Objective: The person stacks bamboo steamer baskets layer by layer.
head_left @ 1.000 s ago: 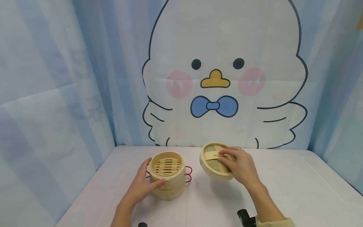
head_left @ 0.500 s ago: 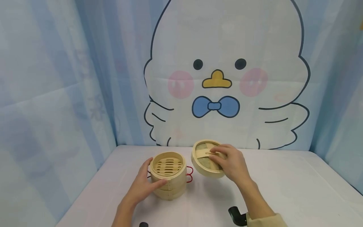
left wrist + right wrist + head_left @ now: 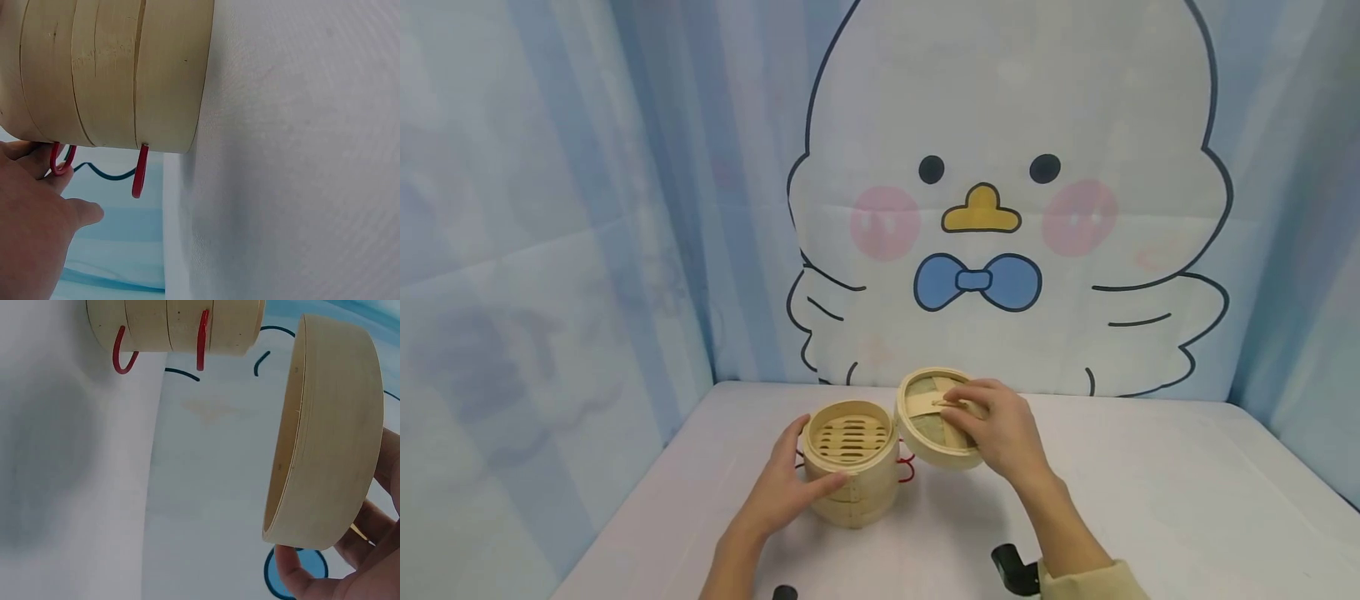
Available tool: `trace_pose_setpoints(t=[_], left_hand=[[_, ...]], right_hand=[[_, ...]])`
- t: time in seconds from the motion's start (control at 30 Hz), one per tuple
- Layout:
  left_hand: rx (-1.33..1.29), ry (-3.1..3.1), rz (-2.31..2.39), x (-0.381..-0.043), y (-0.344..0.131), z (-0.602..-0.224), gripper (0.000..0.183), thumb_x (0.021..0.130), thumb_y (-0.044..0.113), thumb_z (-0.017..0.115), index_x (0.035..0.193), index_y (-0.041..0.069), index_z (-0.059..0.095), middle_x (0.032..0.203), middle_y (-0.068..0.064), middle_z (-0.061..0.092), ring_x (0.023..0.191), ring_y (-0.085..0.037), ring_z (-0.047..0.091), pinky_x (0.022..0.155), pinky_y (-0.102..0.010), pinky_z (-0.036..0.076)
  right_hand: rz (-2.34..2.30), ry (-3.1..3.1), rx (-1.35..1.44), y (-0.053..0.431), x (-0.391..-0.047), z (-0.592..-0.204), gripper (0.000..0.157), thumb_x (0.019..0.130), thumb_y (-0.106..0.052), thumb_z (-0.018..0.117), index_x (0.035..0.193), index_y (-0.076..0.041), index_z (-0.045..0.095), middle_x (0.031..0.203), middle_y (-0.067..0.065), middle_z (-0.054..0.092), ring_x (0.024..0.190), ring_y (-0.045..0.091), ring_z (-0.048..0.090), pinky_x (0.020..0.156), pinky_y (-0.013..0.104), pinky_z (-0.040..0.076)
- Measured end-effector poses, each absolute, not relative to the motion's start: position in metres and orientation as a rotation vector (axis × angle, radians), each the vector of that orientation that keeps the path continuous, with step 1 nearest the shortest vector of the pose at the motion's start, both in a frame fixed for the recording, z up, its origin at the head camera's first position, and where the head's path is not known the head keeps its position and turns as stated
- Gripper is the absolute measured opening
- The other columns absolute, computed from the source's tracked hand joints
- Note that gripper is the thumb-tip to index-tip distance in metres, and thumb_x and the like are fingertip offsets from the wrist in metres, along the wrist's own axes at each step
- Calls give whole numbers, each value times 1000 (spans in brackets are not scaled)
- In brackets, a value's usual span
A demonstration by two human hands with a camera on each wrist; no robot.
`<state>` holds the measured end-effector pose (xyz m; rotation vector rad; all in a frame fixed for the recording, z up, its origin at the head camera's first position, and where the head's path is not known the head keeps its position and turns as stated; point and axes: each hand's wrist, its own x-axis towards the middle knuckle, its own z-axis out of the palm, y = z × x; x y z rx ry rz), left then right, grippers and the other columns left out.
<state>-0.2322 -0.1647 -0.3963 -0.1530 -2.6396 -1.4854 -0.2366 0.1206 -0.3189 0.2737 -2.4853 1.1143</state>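
Observation:
A round bamboo steamer, stacked in tiers, stands upright on the table with its slatted top uncovered. My left hand holds its left side, thumb across the front and fingers toward the back. Red loop handles stick out from the steamer's sides. Up in the air at the steamer's right is the bamboo lid, tilted, its left edge overlapping the steamer's right rim in the head view. My right hand pinches the small handle on top of the lid. In the right wrist view, the lid hangs apart from the steamer.
A white cloth covers the table. Behind it hangs a pale blue curtain printed with a cartoon bird. Black wrist-worn devices show at the bottom edge of the head view.
My right hand has carried the lid leftward, from well right of the steamer to beside its rim. My left hand stays on the steamer. The head view has shifted slightly.

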Motion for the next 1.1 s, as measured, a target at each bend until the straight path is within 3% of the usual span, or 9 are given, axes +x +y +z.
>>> trace_pose_setpoints(t=[1.1], left_hand=[[-201, -2621, -1513, -230, -166, -394, 111, 77, 46, 87, 157, 2, 24, 159, -25, 28, 139, -41, 37, 107, -63, 36]], right_hand=[[1161, -2457, 353, 67, -245, -318, 15, 86, -18, 82, 99, -12, 80, 116, 6, 69, 116, 31, 61, 100, 52, 47]])
